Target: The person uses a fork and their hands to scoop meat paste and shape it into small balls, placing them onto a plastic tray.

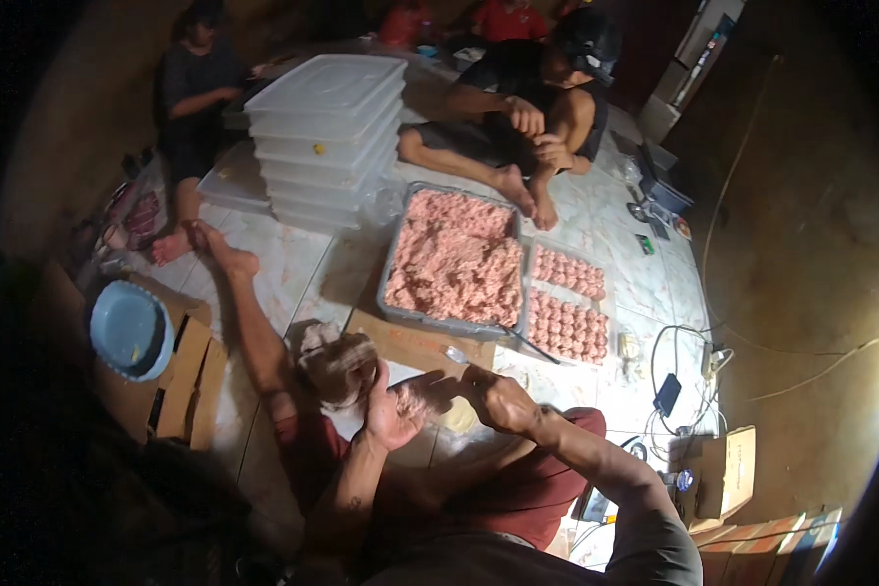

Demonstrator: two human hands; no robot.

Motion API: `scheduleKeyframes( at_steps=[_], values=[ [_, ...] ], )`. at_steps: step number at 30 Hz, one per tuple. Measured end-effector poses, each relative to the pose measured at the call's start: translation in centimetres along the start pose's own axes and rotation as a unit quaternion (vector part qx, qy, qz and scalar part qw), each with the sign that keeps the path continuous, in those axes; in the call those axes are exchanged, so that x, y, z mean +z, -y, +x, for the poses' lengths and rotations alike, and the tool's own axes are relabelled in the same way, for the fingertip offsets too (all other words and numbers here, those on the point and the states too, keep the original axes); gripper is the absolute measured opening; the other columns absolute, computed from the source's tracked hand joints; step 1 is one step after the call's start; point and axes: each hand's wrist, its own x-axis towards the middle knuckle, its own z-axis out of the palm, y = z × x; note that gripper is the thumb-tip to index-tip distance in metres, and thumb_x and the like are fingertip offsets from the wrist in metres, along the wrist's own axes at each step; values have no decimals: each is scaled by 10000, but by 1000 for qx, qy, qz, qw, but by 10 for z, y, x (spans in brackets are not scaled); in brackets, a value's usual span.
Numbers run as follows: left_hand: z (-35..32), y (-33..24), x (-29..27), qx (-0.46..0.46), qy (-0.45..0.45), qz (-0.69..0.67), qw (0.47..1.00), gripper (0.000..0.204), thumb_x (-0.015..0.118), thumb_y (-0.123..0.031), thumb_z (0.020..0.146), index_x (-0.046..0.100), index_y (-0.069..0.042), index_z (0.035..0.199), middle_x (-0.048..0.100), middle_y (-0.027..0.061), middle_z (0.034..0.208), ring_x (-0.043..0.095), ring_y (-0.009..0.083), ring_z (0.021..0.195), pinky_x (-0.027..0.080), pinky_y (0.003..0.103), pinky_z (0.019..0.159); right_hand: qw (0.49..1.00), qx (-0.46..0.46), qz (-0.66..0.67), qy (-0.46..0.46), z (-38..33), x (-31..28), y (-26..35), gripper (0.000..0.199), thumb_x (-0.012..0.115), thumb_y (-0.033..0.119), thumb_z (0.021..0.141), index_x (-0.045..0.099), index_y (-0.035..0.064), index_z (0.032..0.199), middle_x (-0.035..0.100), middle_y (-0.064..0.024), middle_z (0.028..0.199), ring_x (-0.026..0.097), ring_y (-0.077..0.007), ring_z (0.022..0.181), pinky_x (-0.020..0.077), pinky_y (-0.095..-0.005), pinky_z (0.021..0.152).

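Note:
My left hand (393, 412) is palm up and cupped, with a small lump of pink minced meat (412, 398) lying in it. My right hand (493, 396) is just to its right, fingers bent toward the left palm and touching the lump. Both hover over a piece of cardboard (410, 344) on the tiled floor. Beyond it stands a large clear tray of pink minced meat (456, 259), and to its right a tray of shaped meatballs (568, 311). A spoon (456, 355) lies on the cardboard near my right hand.
A stack of clear lidded tubs (327, 132) stands at the back left. A person sits beyond the mince tray, another at far left. My outstretched leg (249, 322) runs left of the cardboard. A blue bowl (130, 329) rests on cardboard boxes. Cables, phone (667, 394) at right.

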Motion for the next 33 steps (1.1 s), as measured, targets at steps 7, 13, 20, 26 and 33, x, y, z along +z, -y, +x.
scheduleKeyframes(
  at_steps=[7, 13, 20, 26, 33],
  values=[
    [0, 5, -82, 38, -7, 21, 999, 771, 311, -718, 932, 598, -22, 1097, 671, 142, 814, 659, 342, 824, 522, 495, 851, 989, 115, -43, -81, 47, -51, -50, 193, 641, 121, 839, 647, 40, 1014, 676, -175, 887, 640, -350, 776, 493, -400, 595],
    [8, 19, -67, -6, -125, 130, 984, 619, 386, -646, 960, 584, -81, 803, 637, 112, 808, 653, 304, 799, 514, 524, 841, 883, 236, -398, -82, 58, -75, -172, 85, 555, 88, 845, 637, 77, 863, 639, -132, 930, 613, -284, 922, 394, -447, 859],
    [4, 3, -84, 38, -112, 134, 984, 434, 480, -496, 993, 495, -83, 1127, 644, 104, 845, 681, 300, 874, 565, 515, 801, 915, 112, -381, -68, 57, -46, -212, 141, 490, 129, 869, 625, 101, 838, 640, -116, 887, 611, -276, 905, 354, -495, 915],
    [7, 10, -83, 52, -87, 112, 988, 421, 483, -482, 996, 521, -76, 1102, 642, 69, 815, 689, 279, 833, 566, 508, 814, 917, 199, -326, -118, 61, -70, -212, 162, 500, 186, 905, 609, 103, 818, 648, -120, 791, 625, -311, 792, 373, -523, 818],
    [3, 4, -91, 18, -42, 103, 994, 517, 415, -554, 993, 556, -69, 1104, 641, 87, 862, 681, 274, 896, 557, 471, 845, 917, 326, -203, -109, 75, -56, -211, 165, 545, 190, 874, 637, 54, 872, 669, -177, 876, 657, -348, 845, 460, -458, 757]
  ],
)
